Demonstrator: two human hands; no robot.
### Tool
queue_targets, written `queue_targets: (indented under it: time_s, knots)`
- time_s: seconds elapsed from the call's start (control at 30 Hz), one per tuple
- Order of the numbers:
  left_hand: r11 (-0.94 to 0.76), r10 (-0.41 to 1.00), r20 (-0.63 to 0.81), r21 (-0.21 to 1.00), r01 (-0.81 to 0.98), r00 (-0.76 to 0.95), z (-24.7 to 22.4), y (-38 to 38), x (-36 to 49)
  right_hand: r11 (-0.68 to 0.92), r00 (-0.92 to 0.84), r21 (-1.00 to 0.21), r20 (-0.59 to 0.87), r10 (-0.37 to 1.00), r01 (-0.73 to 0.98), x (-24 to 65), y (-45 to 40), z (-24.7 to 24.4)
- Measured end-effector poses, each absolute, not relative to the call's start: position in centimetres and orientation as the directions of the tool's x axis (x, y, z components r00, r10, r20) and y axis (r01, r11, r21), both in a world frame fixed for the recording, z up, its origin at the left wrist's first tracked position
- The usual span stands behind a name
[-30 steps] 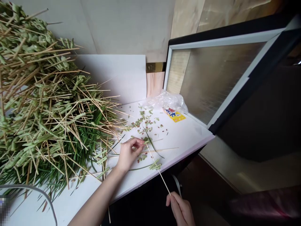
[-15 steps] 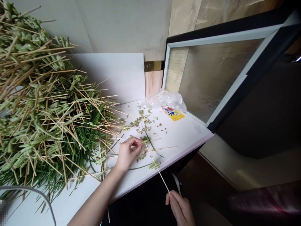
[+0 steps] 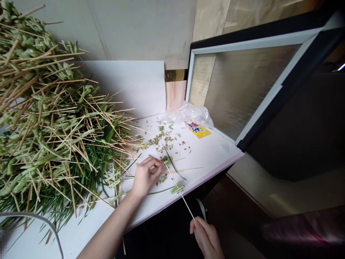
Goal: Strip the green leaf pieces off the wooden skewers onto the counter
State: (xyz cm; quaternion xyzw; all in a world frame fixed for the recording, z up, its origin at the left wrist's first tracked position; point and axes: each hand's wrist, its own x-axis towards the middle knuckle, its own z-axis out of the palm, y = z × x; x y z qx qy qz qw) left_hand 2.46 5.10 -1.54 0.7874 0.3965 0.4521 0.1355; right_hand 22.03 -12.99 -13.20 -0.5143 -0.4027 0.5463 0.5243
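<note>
My right hand (image 3: 207,237), low in the head view, is closed around the lower end of a thin wooden skewer (image 3: 187,204). The skewer slants up and left across the table edge. Partway along it sits a bunch of green bean pieces (image 3: 177,188). At the skewer's far end, my left hand (image 3: 147,174) pinches a second small green bean piece (image 3: 165,160) between thumb and fingers. Its fingertips partly hide the skewer's tip. A long dark green leaf blade (image 3: 172,162) lies just right of my left hand.
A tall heap of skewered beans (image 3: 48,118) with green leaf blades fills the left side. Bean scraps (image 3: 161,136) lie scattered on the white table (image 3: 215,154). Behind are a clear plastic bag (image 3: 188,114) and a yellow label (image 3: 202,133). A framed panel (image 3: 242,93) stands at right.
Almost nothing differs. Both hands keep their places and their hold, and the view has shifted very slightly.
</note>
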Motion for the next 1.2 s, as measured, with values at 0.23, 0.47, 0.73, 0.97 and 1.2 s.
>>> queue_targets:
  time_s: [0.23,0.47,0.73,0.97,1.2]
  knots:
    - [-0.734,0.657,0.652,0.441,0.516,0.378,-1.5,4.8,2.4,-0.174,0.047,-0.959,-0.189,0.981,-0.222,22.2,-13.0,-13.4]
    - [-0.779,0.599,0.702,0.4,0.483,0.385,-1.4,4.5,2.7,-0.22,0.035,-0.95,-0.233,0.972,-0.223,22.2,-13.1,-12.9]
    - [-0.791,0.59,0.69,0.388,0.474,0.419,-1.5,4.5,2.7,-0.21,0.033,-0.954,-0.222,0.974,-0.212,22.3,-13.2,-13.0]
    - [-0.712,0.69,0.645,0.523,0.469,0.327,-1.9,4.5,3.0,0.0,0.136,-0.992,0.017,0.991,0.123,21.9,-13.3,-13.3]
    - [-0.643,0.754,0.593,0.578,0.503,0.283,-2.6,5.0,2.9,-0.007,0.11,-0.994,0.005,0.994,0.111,21.8,-13.3,-13.3]
